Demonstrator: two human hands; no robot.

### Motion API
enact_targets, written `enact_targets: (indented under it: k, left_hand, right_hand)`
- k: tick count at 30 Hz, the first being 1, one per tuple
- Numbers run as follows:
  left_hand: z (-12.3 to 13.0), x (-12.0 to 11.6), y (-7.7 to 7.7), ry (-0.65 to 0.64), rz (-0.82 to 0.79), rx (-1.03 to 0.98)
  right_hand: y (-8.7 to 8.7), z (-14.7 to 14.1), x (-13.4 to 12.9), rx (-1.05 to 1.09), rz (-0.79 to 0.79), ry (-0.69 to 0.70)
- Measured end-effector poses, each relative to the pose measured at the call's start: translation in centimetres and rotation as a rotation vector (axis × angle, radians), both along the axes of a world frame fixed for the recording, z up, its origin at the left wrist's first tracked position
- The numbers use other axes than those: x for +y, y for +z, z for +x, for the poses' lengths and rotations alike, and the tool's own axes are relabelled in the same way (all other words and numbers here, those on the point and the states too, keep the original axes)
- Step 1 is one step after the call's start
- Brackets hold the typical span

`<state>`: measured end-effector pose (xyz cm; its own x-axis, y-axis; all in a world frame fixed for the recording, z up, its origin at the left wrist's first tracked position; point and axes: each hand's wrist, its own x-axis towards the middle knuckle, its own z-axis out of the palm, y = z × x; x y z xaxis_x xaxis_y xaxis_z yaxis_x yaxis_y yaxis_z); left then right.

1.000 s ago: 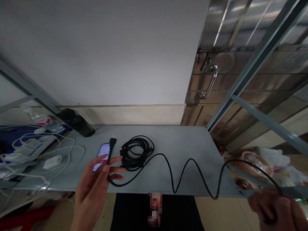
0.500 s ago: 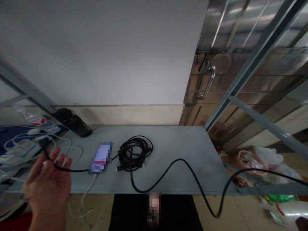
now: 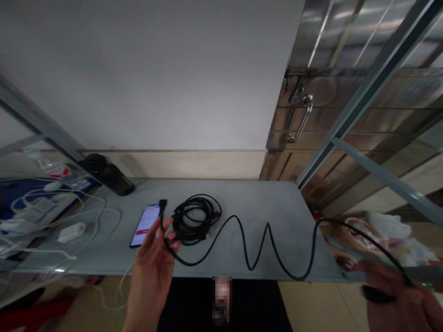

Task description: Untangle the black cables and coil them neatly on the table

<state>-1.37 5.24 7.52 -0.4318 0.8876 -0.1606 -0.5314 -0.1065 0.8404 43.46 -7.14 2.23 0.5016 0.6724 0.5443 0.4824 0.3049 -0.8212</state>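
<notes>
My left hand point(image 3: 154, 263) is closed around a black cable point(image 3: 188, 264), just below its dark plug point(image 3: 162, 204), which points up. From there the cable runs in loose waves above the grey table to my right hand point(image 3: 398, 295) at the lower right. That hand is blurred but closed on the cable, and a black end piece point(image 3: 379, 294) sticks out from it. Beside my left hand lies a phone point(image 3: 144, 225) with a lit screen, partly covered by the fingers. A coil of black cable point(image 3: 212, 216) rests just to the right of the phone.
White cords, a white charger point(image 3: 71, 232) and a power strip point(image 3: 55, 210) crowd the table's left side. Behind them are a clear bottle point(image 3: 57, 170) and a black bottle point(image 3: 109, 175) lying tilted. Metal posts point(image 3: 363, 87) frame both sides. A basket with bags point(image 3: 394, 230) stands right.
My left hand has moved right with the plug end, from over the white cords to beside the coil. My right hand has come into view at lower right, and the cable now hangs in tighter waves.
</notes>
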Motion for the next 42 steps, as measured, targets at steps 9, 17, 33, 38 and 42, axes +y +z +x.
enact_targets:
  k: [9,17,33,38,42]
  left_hand:
    - [6.0,-2.0,-2.0,-0.274,-0.207,-0.027]
    - [6.9,-3.9,-4.6,-0.364,-0.203,0.17]
    - [10.6,-2.4,-0.9,-0.668,-0.218,-0.144]
    - [10.0,-1.0,0.0,-0.689,-0.207,-0.147]
    - [8.0,1.0,-0.6,-0.747,-0.104,0.198]
  right_hand:
    - [-0.8,-10.2,3.5,-0.113,-0.366,0.344]
    - [-6.4,-16.7,3.1,-0.15,-0.497,0.489]
    - [-1.9,-19.6,4.0,-0.392,-0.379,0.85]
    - [-1.5,-20.7,4.7,-0.439,-0.351,0.743]
    - [-2.5,-21.7,7.5,-0.678,-0.299,0.665]
